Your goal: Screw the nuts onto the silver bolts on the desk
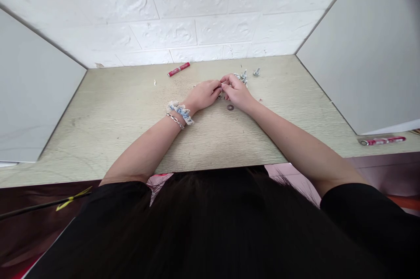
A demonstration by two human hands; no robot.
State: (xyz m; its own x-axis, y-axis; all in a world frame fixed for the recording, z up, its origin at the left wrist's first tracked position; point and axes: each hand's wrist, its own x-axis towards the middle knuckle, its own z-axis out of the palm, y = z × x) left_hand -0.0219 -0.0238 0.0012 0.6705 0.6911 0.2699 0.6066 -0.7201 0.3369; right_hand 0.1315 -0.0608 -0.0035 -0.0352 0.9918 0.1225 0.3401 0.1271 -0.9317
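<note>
My left hand (206, 94) and my right hand (236, 91) meet over the desk, fingertips pinched together. Whatever lies between them is too small and too covered to name. On the desk just below the fingers is a flat dark washer (230, 107). Several silvery bolts (244, 76) are clustered right behind my right hand, partly hidden by it. One more bolt (256, 72) stands apart to the right of that cluster. A blue and white scrunchie (181, 111) and a silver chain bracelet (175, 120) circle my left wrist.
A red tube (179, 69) lies near the white brick wall (170, 31). Another red tube (383, 140) rests at the far right edge of the desk (98, 125). Pale panels (357, 51) stand upright on both sides. Brown specks and a small white scrap (155, 82) lie left of my hands.
</note>
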